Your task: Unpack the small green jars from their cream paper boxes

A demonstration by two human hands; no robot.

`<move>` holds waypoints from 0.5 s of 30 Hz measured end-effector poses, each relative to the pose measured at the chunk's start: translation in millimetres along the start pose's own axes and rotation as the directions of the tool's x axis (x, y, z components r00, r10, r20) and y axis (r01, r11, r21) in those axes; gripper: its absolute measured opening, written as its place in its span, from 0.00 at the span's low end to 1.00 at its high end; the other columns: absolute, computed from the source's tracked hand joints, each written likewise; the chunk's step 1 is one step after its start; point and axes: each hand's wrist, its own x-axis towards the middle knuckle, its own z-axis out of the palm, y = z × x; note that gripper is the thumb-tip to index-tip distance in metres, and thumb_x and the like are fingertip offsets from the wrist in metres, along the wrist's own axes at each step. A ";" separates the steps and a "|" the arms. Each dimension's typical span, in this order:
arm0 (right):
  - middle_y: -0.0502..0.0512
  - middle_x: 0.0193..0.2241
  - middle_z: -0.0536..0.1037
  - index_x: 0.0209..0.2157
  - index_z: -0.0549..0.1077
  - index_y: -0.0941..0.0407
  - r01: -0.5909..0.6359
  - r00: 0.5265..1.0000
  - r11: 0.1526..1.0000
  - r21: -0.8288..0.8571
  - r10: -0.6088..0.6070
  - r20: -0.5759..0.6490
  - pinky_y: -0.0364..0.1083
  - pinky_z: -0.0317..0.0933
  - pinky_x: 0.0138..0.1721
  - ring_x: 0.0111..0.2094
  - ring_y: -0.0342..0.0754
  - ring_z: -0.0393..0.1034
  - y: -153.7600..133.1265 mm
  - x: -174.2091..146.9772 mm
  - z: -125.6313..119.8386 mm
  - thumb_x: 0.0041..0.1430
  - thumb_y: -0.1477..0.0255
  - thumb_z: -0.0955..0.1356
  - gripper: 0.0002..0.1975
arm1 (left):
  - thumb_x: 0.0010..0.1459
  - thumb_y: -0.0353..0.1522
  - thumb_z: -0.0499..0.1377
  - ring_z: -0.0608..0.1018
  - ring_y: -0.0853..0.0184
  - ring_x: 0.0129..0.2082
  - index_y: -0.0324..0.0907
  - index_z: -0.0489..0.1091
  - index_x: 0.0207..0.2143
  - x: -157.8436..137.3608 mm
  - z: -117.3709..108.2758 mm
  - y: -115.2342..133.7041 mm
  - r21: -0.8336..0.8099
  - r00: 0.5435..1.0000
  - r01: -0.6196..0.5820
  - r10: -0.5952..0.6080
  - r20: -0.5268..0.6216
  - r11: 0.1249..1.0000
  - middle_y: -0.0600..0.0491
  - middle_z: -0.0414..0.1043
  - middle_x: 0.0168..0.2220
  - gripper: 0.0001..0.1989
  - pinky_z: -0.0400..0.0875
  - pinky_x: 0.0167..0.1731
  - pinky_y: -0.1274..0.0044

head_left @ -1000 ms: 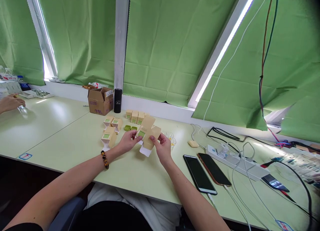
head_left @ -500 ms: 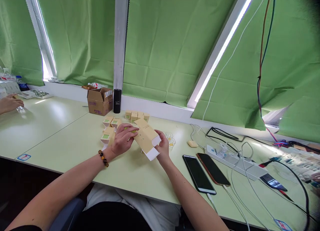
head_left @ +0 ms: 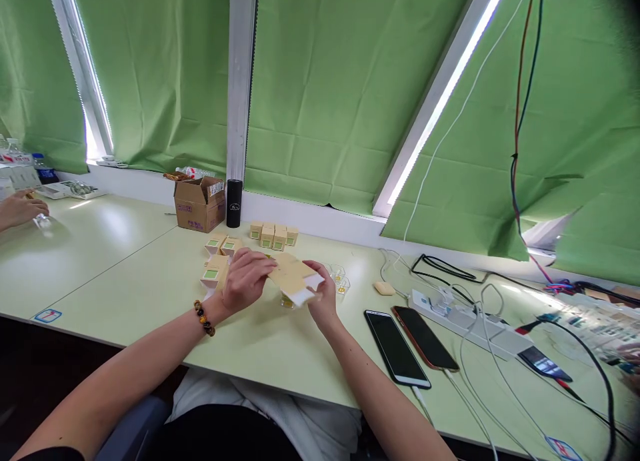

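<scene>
Between both hands, above the table, is a yellowish cardboard box (head_left: 291,274) with white inner flaps at its near end. My left hand (head_left: 249,278) pinches its left edge, and a beaded bracelet circles that wrist. My right hand (head_left: 323,293) grips the right side by the flaps. Below the carton a small clear glass jar (head_left: 287,301) with something yellow in it shows partly on the table. Several small boxes with green labels (head_left: 213,274) lie left of my left hand, and more boxes (head_left: 273,236) stand behind. Clear glass pieces (head_left: 340,278) are just beyond my right hand.
Two phones (head_left: 397,348) lie at right, beside a power strip (head_left: 470,324) and tangled cables. A brown carton (head_left: 199,204) and a black bottle (head_left: 234,203) stand at the back. Another person's hand (head_left: 23,209) is at far left.
The cardboard box has tilted flatter and its near end has risen, so the jar beneath is more visible. Both hands still hold it.
</scene>
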 end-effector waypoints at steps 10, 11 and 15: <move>0.58 0.47 0.82 0.47 0.75 0.52 -0.002 1.000 0.995 -0.097 0.002 -0.002 0.55 0.59 0.52 0.51 0.56 0.73 -5.8 -0.3 -2.6 0.61 0.60 0.71 0.16 | 0.47 0.44 0.71 0.80 0.64 0.30 0.39 0.74 0.42 44.4 -66.0 -49.4 -0.300 0.521 0.835 -0.838 0.164 0.461 0.49 0.81 0.34 0.24 0.72 0.30 0.76; 0.58 0.46 0.82 0.47 0.75 0.52 -0.003 1.000 0.995 -0.097 0.003 0.000 0.55 0.59 0.52 0.50 0.56 0.73 -5.3 -0.1 -2.5 0.61 0.60 0.71 0.16 | 0.44 0.44 0.72 0.80 0.64 0.30 0.39 0.74 0.41 43.4 -79.0 -59.2 -0.263 0.499 0.853 -0.851 0.164 0.450 0.49 0.82 0.35 0.25 0.71 0.30 0.76; 0.57 0.44 0.82 0.47 0.75 0.52 -0.013 1.000 0.996 -0.094 0.014 0.010 0.55 0.59 0.52 0.49 0.56 0.73 -3.4 1.3 -1.8 0.61 0.59 0.71 0.16 | 0.38 0.47 0.72 0.74 0.68 0.22 0.40 0.72 0.35 24.5 -132.9 -97.6 -0.025 0.323 0.944 -0.906 0.272 0.329 0.50 0.80 0.28 0.26 0.65 0.23 0.77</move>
